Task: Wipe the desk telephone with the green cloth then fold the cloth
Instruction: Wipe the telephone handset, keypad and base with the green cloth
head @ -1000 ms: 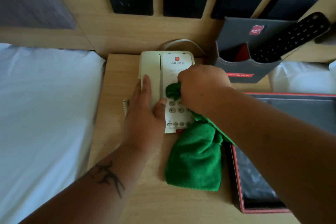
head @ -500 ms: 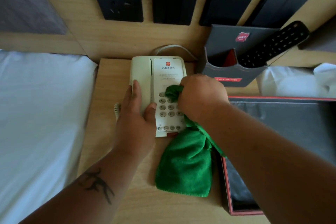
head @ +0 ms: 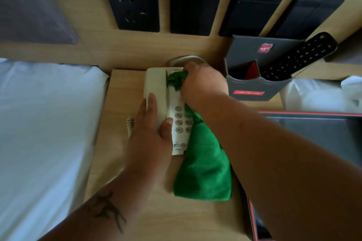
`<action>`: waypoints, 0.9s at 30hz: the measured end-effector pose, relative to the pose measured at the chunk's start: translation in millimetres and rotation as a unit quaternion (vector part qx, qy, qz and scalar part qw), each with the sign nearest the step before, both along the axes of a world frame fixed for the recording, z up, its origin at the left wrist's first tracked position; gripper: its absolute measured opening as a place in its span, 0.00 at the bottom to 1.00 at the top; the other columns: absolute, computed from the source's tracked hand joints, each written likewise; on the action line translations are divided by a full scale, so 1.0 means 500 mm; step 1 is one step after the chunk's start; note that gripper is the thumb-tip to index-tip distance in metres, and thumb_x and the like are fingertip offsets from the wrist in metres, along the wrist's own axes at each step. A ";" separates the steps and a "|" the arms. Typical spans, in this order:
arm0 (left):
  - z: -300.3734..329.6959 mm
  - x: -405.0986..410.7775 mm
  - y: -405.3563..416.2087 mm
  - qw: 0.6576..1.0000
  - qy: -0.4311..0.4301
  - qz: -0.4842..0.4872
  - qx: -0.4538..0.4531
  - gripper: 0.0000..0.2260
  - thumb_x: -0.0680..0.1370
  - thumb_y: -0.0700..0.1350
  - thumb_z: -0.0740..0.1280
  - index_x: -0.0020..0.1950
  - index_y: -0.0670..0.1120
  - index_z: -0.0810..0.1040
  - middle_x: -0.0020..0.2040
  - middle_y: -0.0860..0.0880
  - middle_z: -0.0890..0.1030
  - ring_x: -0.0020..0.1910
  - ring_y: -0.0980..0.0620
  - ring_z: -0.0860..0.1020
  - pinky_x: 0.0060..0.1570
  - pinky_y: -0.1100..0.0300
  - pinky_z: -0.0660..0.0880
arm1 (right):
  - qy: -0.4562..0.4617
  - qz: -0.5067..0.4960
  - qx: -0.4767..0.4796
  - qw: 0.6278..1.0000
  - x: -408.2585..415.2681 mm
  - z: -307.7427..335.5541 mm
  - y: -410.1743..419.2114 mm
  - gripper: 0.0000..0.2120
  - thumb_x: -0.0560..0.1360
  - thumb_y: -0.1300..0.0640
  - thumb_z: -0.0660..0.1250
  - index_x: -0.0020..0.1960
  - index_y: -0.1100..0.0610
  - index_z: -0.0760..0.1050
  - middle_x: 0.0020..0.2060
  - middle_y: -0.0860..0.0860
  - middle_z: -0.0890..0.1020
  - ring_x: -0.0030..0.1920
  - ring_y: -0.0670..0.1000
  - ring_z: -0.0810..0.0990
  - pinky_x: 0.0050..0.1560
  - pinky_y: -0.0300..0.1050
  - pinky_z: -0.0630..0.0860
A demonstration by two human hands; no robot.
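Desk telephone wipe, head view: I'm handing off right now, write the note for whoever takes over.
Left hand: flat on the handset side of the desk telephone, thumb by the keypad, steadying it.
Right hand: closed on a bunch of the green cloth, pressing it on the phone's upper face near the far end.
The cloth's loose end trails over the keypad's right edge onto the wooden nightstand.
Done: wiping is under way; how much of the phone is covered cannot be judged.
Left: finish wiping, probably including the handset under the left hand, then fold the cloth.
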State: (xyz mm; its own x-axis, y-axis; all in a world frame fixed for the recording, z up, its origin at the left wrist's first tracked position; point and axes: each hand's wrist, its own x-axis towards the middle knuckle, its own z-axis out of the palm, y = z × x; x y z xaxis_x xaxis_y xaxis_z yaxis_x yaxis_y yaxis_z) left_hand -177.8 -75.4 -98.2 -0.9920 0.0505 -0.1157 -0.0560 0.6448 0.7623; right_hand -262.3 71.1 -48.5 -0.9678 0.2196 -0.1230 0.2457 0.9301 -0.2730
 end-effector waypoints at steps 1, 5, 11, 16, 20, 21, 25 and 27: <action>-0.001 -0.001 -0.001 1.000 -0.001 0.000 0.000 0.31 0.81 0.52 0.62 0.80 0.60 0.50 0.82 0.54 0.56 0.79 0.55 0.57 0.72 0.62 0.56 | 0.007 -0.006 -0.012 1.000 -0.010 0.000 -0.001 0.21 0.73 0.61 0.61 0.65 0.48 0.74 0.55 0.53 0.81 0.49 0.57 0.80 0.43 0.47 0.74; -0.004 0.000 -0.001 1.000 0.000 0.001 -0.001 0.31 0.81 0.52 0.62 0.80 0.58 0.50 0.82 0.53 0.56 0.79 0.53 0.57 0.75 0.58 0.56 | -0.040 0.033 0.004 0.999 0.011 0.004 0.001 0.18 0.75 0.58 0.63 0.64 0.47 0.75 0.52 0.52 0.80 0.44 0.55 0.75 0.40 0.46 0.71; 0.010 0.003 0.000 1.000 0.000 -0.004 -0.003 0.31 0.81 0.51 0.61 0.81 0.57 0.50 0.82 0.52 0.57 0.79 0.52 0.57 0.77 0.50 0.58 | -0.095 0.096 0.016 0.991 0.088 0.001 0.003 0.16 0.75 0.55 0.64 0.63 0.45 0.74 0.47 0.49 0.75 0.43 0.53 0.72 0.37 0.45 0.69; 0.008 0.001 0.001 1.000 0.020 -0.008 -0.012 0.30 0.81 0.48 0.62 0.81 0.52 0.53 0.81 0.49 0.59 0.78 0.50 0.60 0.71 0.61 0.58 | -0.086 0.126 0.014 0.988 0.144 -0.012 -0.014 0.17 0.75 0.55 0.64 0.63 0.45 0.73 0.49 0.51 0.77 0.43 0.53 0.74 0.37 0.46 0.73; 0.009 0.003 0.001 1.000 0.015 -0.007 -0.020 0.30 0.82 0.50 0.62 0.81 0.53 0.52 0.81 0.51 0.59 0.77 0.50 0.62 0.66 0.63 0.59 | -0.063 0.131 0.001 0.989 0.181 -0.026 -0.015 0.19 0.75 0.54 0.64 0.66 0.43 0.72 0.51 0.50 0.77 0.45 0.55 0.77 0.39 0.47 0.76; 0.010 0.003 0.001 1.000 0.014 -0.007 -0.021 0.30 0.82 0.50 0.62 0.81 0.54 0.52 0.81 0.51 0.59 0.77 0.49 0.63 0.66 0.62 0.60 | -0.060 0.134 -0.002 0.989 0.188 -0.026 -0.012 0.19 0.76 0.53 0.64 0.66 0.42 0.72 0.52 0.50 0.77 0.47 0.55 0.78 0.41 0.47 0.76; 0.011 0.002 0.004 1.000 0.009 0.002 -0.014 0.30 0.82 0.51 0.61 0.81 0.54 0.52 0.81 0.51 0.59 0.77 0.49 0.62 0.69 0.60 0.60 | -0.060 0.143 0.030 0.987 0.220 -0.022 0.008 0.17 0.76 0.52 0.63 0.64 0.42 0.72 0.51 0.50 0.78 0.46 0.56 0.80 0.41 0.48 0.78; 0.011 0.003 0.005 1.000 0.002 0.005 -0.009 0.29 0.82 0.51 0.60 0.81 0.55 0.52 0.81 0.52 0.59 0.77 0.51 0.61 0.67 0.64 0.58 | -0.064 0.122 0.051 0.989 0.236 -0.022 0.020 0.15 0.75 0.53 0.62 0.61 0.43 0.74 0.48 0.50 0.77 0.43 0.56 0.79 0.39 0.48 0.77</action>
State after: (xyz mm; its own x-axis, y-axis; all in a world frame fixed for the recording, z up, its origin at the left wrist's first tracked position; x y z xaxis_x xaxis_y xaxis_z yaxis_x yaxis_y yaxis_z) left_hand -176.4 -73.0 -92.9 -0.9930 0.0388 -0.1116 -0.0587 0.6576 0.7511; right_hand -144.3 81.3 -59.7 -0.9712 -0.0011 -0.2382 0.0372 0.9870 -0.1565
